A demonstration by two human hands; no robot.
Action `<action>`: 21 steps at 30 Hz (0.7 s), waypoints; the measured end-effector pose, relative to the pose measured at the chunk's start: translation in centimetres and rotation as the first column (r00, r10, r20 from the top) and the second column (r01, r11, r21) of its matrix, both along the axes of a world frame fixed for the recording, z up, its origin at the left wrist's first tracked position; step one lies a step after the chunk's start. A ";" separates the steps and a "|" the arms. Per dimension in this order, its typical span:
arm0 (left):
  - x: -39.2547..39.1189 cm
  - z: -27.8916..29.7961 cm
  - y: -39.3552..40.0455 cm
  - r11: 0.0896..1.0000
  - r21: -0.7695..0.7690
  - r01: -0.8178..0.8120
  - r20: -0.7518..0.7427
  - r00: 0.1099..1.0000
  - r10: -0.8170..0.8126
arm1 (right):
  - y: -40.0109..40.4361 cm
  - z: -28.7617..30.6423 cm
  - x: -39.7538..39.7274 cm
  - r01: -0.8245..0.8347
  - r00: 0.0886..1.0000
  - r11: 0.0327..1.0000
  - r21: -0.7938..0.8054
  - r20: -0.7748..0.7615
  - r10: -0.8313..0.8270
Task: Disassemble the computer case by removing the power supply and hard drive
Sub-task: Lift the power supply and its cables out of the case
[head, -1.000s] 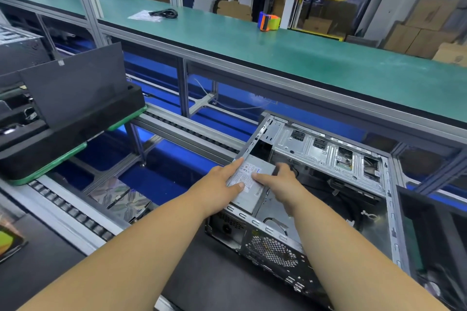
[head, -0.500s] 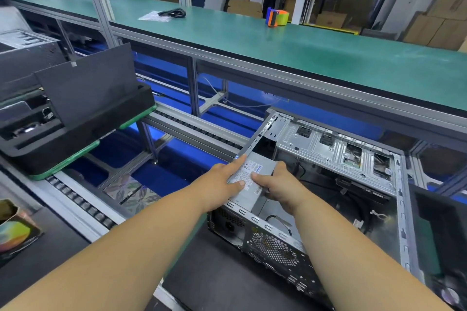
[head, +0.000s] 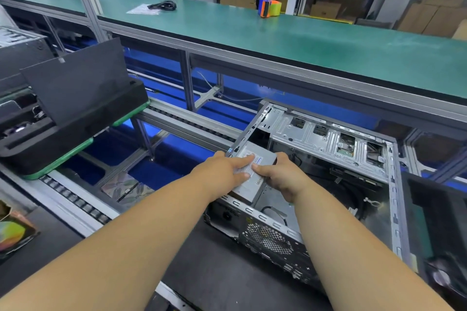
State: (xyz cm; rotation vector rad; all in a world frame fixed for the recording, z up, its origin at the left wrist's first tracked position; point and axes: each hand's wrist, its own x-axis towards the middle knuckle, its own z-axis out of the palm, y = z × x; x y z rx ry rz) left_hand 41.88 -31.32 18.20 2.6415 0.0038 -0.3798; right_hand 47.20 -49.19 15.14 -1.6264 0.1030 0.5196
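Where the open computer case [head: 326,171] lies on its side on the dark tabletop [head: 214,272], the power supply [head: 255,174] sits in its near left corner: a grey metal box with a white printed label on its upper face, its near end just behind the case's perforated rear panel [head: 267,237]. It appears tilted a little against the case frame, though the hands cover too much of it to be sure.

Both bare forearms reach in from the bottom edge. The left hand [head: 225,171] lies on top of the box with its fingers stretched nearly straight across the label, pressing down rather than curling round. The right hand [head: 280,179] grips the box's right side, thumb on the top face beside the label and fingers curled down over the edge into the case.

Inside the case, a silver drive cage [head: 326,141] with cut-out bays runs along the far wall, and black cables [head: 351,197] lie in the shadowed floor below it. To the left, a black foam tray [head: 75,124] on a green pallet [head: 68,156] carries an upright dark panel [head: 75,78]. Behind, on the green shelf [head: 316,40], lie a coiled black cord [head: 163,5] and an orange-and-green tape dispenser [head: 270,7].
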 end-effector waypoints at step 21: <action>-0.1 -1.0 0.9 0.940 -0.304 -0.155 -0.028 0.988 0.154 | -0.7 0.0 -0.1 0.049 0.996 0.998 0.039 -0.080 -0.046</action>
